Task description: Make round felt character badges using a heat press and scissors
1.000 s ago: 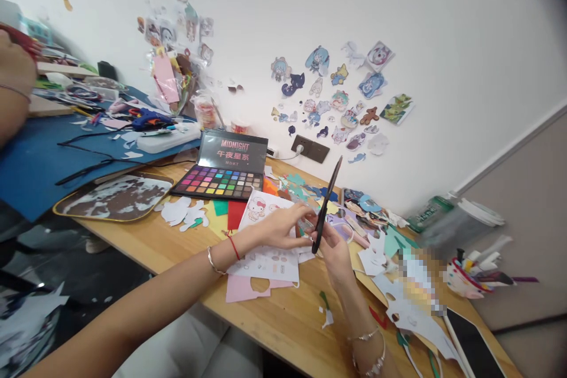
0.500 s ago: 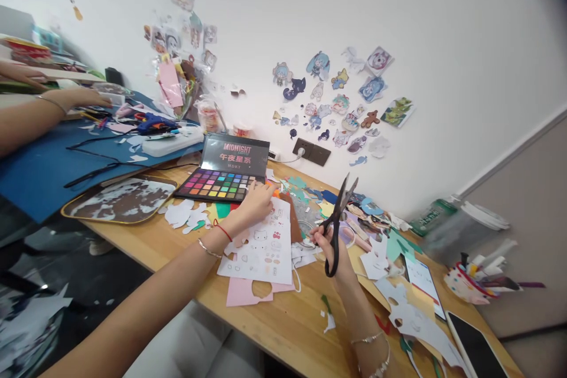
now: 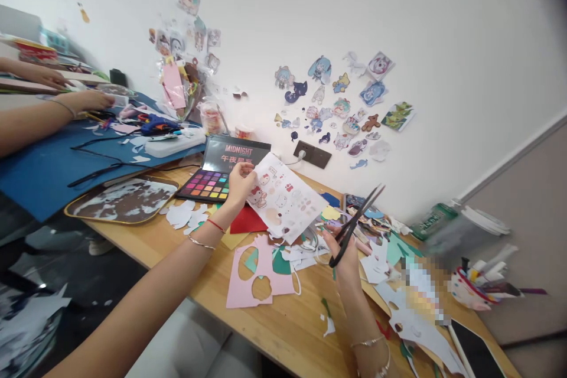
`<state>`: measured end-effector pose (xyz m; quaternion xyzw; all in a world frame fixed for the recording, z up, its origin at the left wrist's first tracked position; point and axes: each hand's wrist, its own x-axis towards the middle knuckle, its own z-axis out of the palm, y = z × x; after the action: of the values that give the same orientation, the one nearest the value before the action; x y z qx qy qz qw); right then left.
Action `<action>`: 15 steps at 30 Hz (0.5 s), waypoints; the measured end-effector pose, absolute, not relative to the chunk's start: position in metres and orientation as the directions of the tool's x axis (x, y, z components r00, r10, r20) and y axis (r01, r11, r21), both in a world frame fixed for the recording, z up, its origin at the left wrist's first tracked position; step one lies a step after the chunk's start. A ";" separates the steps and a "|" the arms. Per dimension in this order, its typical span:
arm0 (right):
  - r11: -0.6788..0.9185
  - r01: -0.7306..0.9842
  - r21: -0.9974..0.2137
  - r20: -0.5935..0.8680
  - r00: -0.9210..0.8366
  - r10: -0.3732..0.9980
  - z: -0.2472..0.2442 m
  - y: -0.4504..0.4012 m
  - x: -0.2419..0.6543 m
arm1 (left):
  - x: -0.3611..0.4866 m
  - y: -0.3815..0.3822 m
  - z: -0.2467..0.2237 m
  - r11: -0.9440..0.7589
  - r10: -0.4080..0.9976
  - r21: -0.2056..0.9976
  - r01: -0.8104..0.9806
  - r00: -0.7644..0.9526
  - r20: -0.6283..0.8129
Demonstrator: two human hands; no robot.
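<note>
My left hand (image 3: 241,182) pinches the left edge of a white printed sheet (image 3: 287,198) and holds it tilted above the table. Small cartoon drawings cover the sheet, some of them pink and red. A pair of black scissors (image 3: 352,227) is in my right hand (image 3: 345,260), blades pointing up and right, away from the sheet's right corner. Below the sheet lies pink paper (image 3: 264,254) with holes cut in it, beside white scraps (image 3: 305,255) and a red piece (image 3: 248,221). Behind my left hand stands an open makeup palette (image 3: 204,184), partly covered by the sheet.
A gold-rimmed tray (image 3: 119,220) sits at the left, near a blue table (image 3: 35,171) where another person's hands (image 3: 88,100) work. A spotted pen cup (image 3: 469,288), a phone (image 3: 478,348) and paper offcuts (image 3: 416,322) lie at the right. Paper cutouts (image 3: 341,106) hang on the wall.
The printed sheet lay on the table and is now lifted in my left hand, uncovering the pink paper. The scissors have tilted further right in my right hand.
</note>
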<state>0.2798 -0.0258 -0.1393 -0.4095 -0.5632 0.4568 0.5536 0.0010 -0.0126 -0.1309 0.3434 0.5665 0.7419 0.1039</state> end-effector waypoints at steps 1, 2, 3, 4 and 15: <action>0.245 -0.061 -0.967 0.249 -0.057 0.967 -0.139 -0.025 0.280 | 0.001 -0.012 -0.131 -0.345 0.542 0.920 0.186 -0.761 0.357; 0.242 -0.077 -0.967 0.247 -0.071 0.966 -0.138 -0.025 0.281 | 0.001 -0.012 -0.131 -0.350 0.544 0.926 0.139 -0.774 0.322; 0.238 -0.092 -0.967 0.245 -0.087 0.966 -0.137 -0.025 0.281 | 0.003 -0.012 -0.130 -0.354 0.550 0.931 0.094 -0.784 0.288; 0.234 -0.104 -0.967 0.244 -0.103 0.964 -0.137 -0.026 0.280 | 0.004 -0.012 -0.130 -0.354 0.556 0.934 0.052 -0.791 0.255; 0.242 -0.147 -0.959 0.265 -0.162 0.951 -0.136 -0.035 0.276 | 0.027 -0.018 -0.124 -0.395 0.650 0.911 -0.120 -0.737 0.185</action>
<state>0.2757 -0.0351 -0.1359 -0.3519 -0.5709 0.5051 0.5433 0.0271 -0.0181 -0.1236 0.2687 0.4931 0.7909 0.2431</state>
